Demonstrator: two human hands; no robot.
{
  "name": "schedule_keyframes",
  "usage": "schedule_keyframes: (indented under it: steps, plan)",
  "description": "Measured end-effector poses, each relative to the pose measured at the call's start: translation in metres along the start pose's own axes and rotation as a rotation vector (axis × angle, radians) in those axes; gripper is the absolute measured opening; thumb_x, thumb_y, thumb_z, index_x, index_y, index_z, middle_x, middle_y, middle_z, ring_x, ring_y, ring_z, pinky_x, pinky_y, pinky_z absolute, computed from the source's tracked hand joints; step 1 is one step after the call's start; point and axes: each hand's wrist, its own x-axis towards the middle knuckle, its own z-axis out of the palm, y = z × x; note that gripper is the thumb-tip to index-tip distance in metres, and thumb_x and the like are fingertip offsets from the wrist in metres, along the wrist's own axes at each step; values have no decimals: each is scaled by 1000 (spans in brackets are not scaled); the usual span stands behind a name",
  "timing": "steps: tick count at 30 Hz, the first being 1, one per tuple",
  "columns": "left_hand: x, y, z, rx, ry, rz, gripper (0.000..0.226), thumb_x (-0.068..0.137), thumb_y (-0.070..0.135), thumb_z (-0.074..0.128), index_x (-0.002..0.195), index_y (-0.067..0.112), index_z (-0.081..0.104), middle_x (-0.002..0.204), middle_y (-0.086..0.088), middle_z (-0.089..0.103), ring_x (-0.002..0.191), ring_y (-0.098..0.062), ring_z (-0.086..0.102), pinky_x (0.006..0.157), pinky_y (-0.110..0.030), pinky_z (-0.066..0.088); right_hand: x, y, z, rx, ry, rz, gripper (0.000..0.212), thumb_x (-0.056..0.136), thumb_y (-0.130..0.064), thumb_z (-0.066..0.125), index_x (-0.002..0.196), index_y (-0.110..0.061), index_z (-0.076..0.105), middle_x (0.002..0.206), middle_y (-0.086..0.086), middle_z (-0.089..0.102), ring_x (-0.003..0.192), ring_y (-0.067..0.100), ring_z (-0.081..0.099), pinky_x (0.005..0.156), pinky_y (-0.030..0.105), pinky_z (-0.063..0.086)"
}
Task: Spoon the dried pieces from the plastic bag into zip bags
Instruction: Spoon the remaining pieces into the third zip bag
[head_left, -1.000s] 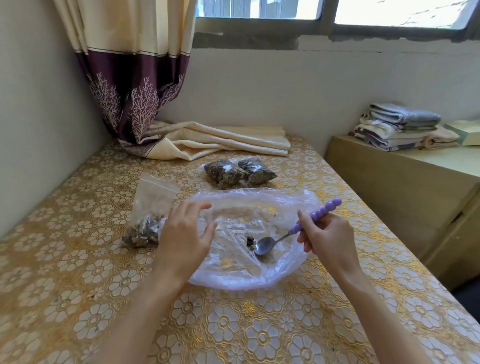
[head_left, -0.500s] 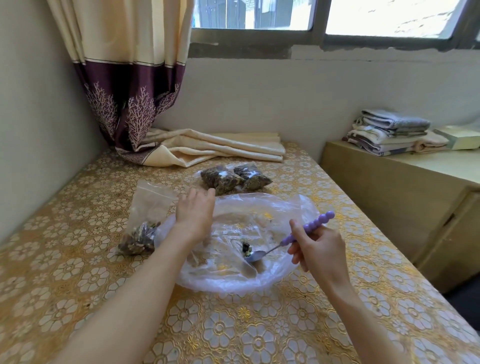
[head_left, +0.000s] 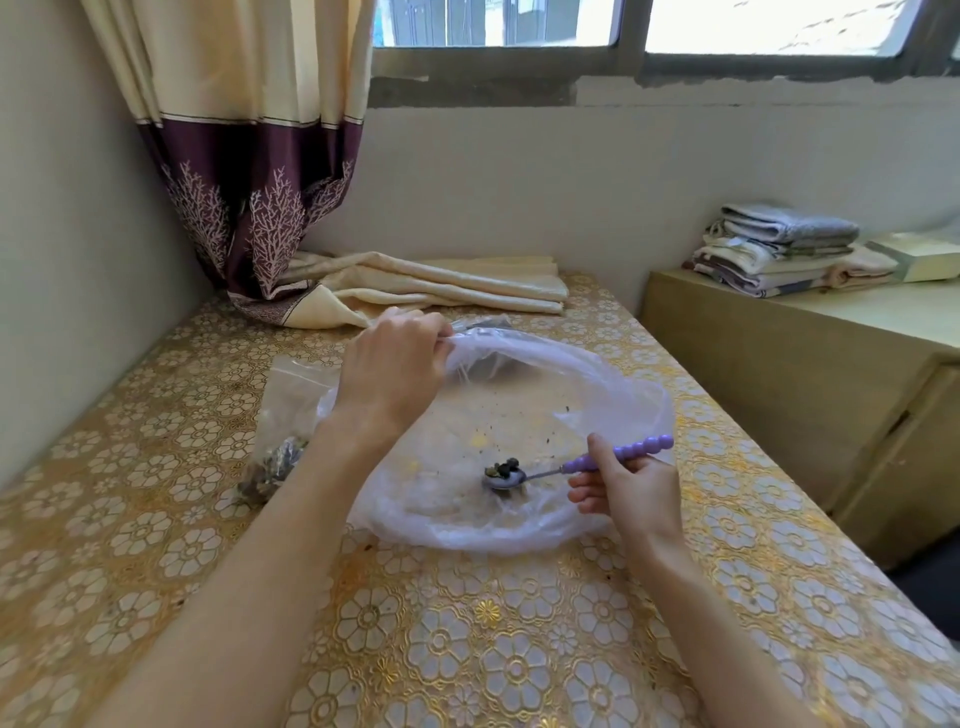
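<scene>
A large clear plastic bag (head_left: 545, 410) lies open on the table, nearly empty, with crumbs inside. My left hand (head_left: 389, 374) grips its far rim and lifts it. My right hand (head_left: 628, 483) holds a spoon (head_left: 571, 467) by its purple beaded handle; the metal bowl sits inside the bag with a few dark dried pieces (head_left: 503, 467) in it. A small zip bag (head_left: 283, 415) lies to the left, partly behind my left forearm, with dried pieces at its bottom. Filled zip bags (head_left: 483, 325) behind the raised rim are mostly hidden.
The table (head_left: 467, 649) has a gold floral cloth. A folded cream curtain (head_left: 431, 286) lies at the back, by the wall. A wooden cabinet (head_left: 805, 384) with folded towels (head_left: 779, 249) stands close on the right.
My left hand moved from the bag's near left side to its far rim and lifted it. The spoon gathered the dried pieces into its bowl and shifted slightly right.
</scene>
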Motion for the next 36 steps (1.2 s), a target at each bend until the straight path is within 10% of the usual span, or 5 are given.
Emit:
schedule_keyframes:
  steps: [36]
  plan:
    - [0,16,-10,-43,43,-27,18,91,23,55,100,15,68,97,-5,67,95,-26,58,65,-29,34,-2,-6,-12,-72,17,-108,43,91,-17,55,51,-9,68,50,11,63,39,14,54,35,20,37]
